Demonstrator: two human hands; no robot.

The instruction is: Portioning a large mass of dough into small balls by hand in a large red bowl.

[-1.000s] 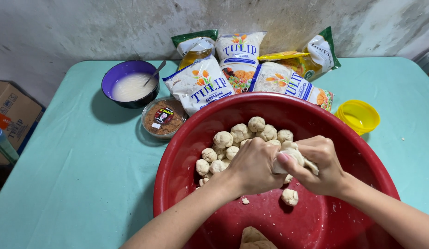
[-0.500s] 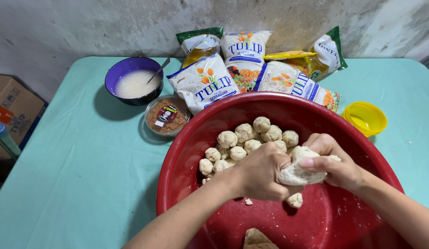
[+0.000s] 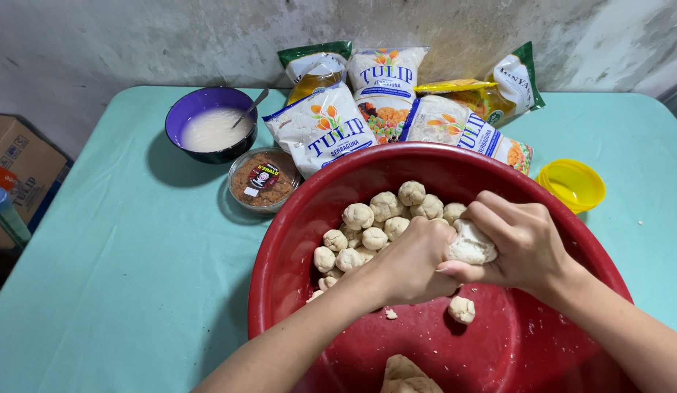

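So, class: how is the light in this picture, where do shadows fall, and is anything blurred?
Head view: soft, even light; the purple bowl casts a shadow on the table; the red basin has faint sheen; hands and dough are sharp, no glare.

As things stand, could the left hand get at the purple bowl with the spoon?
Probably yes: the left hand grips the dough lump, but only open table lies toward the purple bowl.
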